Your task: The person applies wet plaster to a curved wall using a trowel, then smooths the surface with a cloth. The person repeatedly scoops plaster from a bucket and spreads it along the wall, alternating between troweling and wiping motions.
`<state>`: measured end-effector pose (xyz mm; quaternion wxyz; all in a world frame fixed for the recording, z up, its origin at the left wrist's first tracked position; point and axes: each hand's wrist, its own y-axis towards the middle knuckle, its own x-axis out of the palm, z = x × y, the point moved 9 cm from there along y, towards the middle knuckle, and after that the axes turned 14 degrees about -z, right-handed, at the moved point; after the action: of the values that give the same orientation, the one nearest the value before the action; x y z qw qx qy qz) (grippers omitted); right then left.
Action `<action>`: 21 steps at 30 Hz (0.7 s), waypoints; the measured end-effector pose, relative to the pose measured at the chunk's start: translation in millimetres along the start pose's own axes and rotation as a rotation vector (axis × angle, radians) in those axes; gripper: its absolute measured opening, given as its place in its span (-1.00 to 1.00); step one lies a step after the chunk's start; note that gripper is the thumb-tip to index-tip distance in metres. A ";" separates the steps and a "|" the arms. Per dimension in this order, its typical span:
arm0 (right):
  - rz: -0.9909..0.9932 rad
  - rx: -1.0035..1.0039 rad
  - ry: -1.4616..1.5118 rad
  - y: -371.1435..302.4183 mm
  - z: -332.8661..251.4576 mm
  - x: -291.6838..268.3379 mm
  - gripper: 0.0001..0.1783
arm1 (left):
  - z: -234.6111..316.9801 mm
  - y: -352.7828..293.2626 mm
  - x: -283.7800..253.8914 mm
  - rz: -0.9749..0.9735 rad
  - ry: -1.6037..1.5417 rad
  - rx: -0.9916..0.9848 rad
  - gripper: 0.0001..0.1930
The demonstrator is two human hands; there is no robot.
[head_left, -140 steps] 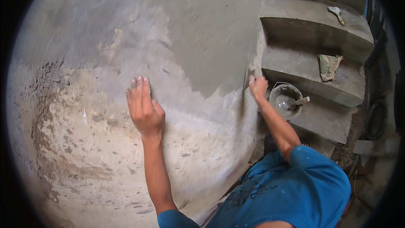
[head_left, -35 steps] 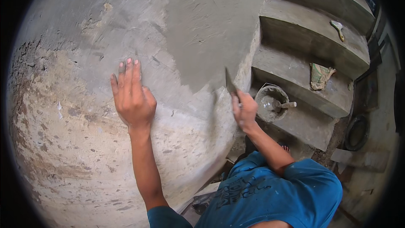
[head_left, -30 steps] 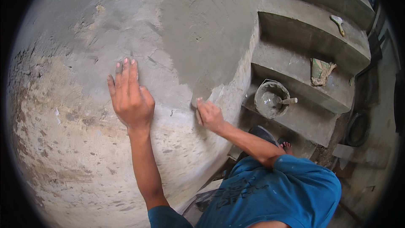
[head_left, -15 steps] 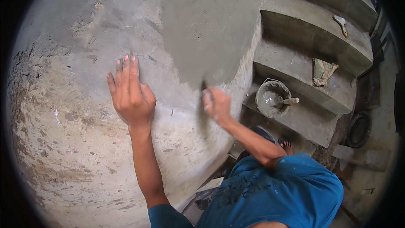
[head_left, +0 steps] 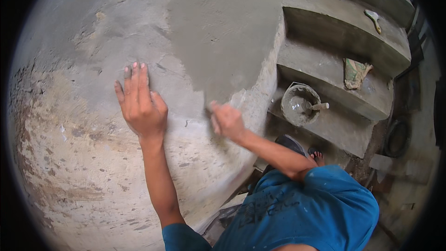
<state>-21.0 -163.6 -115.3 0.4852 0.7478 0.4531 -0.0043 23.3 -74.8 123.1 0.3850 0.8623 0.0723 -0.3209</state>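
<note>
My left hand (head_left: 144, 109) lies flat on the wall (head_left: 116, 158), fingers stretched upward over rough grey plaster, holding nothing. To its right, my right hand (head_left: 227, 121) is closed around a flat plastering tool (head_left: 208, 104), smeared by motion, so its exact shape cannot be made out. That tool is at the lower edge of a smooth, darker patch of wet cement plaster (head_left: 223, 42). Below both hands the wall is pale, pitted and stained.
Concrete steps (head_left: 325, 60) rise at the right. On them stand a cement-smeared bucket (head_left: 290, 117) with a tool handle (head_left: 319, 106) poking out, a crumpled paper bag (head_left: 355, 74) and a paintbrush (head_left: 373, 21). My sandalled foot (head_left: 318, 158) shows below.
My right hand has moved left and slightly down with the tool, along the patch's lower edge. My left hand stays flat on the wall. The view has shifted slightly.
</note>
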 end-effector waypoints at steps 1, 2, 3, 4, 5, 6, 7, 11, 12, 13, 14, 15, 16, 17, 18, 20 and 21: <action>0.067 -0.024 0.051 -8.4 -6.2 -3.1 -0.53 | 0.5 0.8 1.8 -0.013 -0.005 -0.003 -0.34; 0.005 -0.137 0.103 -15.2 -19.2 3.2 -0.51 | 1.2 1.4 2.6 -0.014 -0.010 0.001 -0.34; 0.055 -0.094 0.118 -23.5 -17.4 -0.4 -0.50 | 1.1 1.9 3.5 -0.018 -0.017 -0.003 -0.34; 0.064 -0.093 0.130 -30.0 -17.5 -1.2 -0.49 | 2.7 2.2 3.9 -0.016 -0.019 0.011 -0.34; 0.110 -0.173 0.139 -36.6 -22.6 -5.3 -0.47 | 3.1 2.7 4.4 -0.018 -0.022 0.019 -0.34; 0.092 -0.039 0.069 -37.8 -10.8 -2.2 -0.46 | 1.7 3.0 6.1 -0.036 -0.022 0.005 -0.34; 0.128 0.028 -0.005 -39.9 -4.4 -3.0 -0.44 | 3.0 2.6 5.0 -0.021 -0.024 0.024 -0.34; 0.023 0.150 -0.076 -35.2 5.7 24.8 -0.41 | 2.1 2.0 4.2 -0.018 -0.021 0.030 -0.34; 0.025 0.055 -0.078 -35.5 -5.4 30.1 -0.46 | 2.9 2.6 4.3 -0.016 -0.023 0.038 -0.34; 0.059 -0.001 -0.032 -39.2 -12.6 31.3 -0.47 | 3.1 3.0 4.4 -0.018 -0.021 0.034 -0.34; 0.050 -0.042 0.007 -43.7 -18.2 34.4 -0.48 | 3.2 3.3 4.3 -0.017 -0.019 0.031 -0.34; -0.074 -0.101 0.034 -47.8 -24.5 45.5 -0.50 | 2.7 4.1 5.5 -0.029 -0.017 0.017 -0.34; 0.020 -0.069 0.100 -56.8 -18.9 35.3 -0.54 | 3.6 4.0 4.4 -0.014 -0.024 0.022 -0.34; 0.047 -0.098 0.153 -65.2 -15.4 28.5 -0.58 | 4.0 4.2 4.7 -0.017 -0.026 0.021 -0.34; 0.089 -0.183 0.199 -73.5 -11.8 18.0 -0.63 | 3.6 4.6 4.6 -0.015 -0.033 0.018 -0.34; 0.215 0.155 0.093 -83.7 47.9 -6.1 -0.72 | 5.3 4.3 4.7 -0.012 -0.023 0.035 -0.34; 0.257 0.426 0.150 -89.6 93.3 -14.2 -0.87 | 3.8 4.0 4.8 -0.014 -0.016 0.021 -0.35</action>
<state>-50.1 -230.6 -223.0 0.2784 0.8829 0.3779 0.0176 26.6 -80.9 120.7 0.3744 0.8631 0.0718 -0.3312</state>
